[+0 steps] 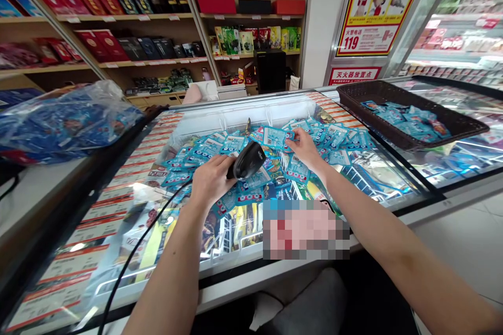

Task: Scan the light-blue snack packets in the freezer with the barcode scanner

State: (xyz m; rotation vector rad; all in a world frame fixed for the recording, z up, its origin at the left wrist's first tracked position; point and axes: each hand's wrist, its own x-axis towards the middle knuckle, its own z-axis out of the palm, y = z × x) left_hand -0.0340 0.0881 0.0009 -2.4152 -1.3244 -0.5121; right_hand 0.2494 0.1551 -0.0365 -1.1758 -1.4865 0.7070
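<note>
My left hand [212,180] is wrapped round the handle of a black barcode scanner [248,161], its head pointing right and its cable trailing down to the lower left. In my right hand [304,146] a flat blue packet [274,137] is pinched at its right end, with a pale printed label facing up. The packet is just beyond the scanner's head. Many similar blue packets [230,144] lie spread over the glass lid of a chest freezer [188,120], beneath and around both hands.
On the right a brown basket [467,124] holds more blue packets [408,120]. A clear plastic bag [70,120] of blue packs lies at the left. Shelves [129,17] with boxes and bottles stand behind the freezer. Price labels [74,238] line the lid's left side.
</note>
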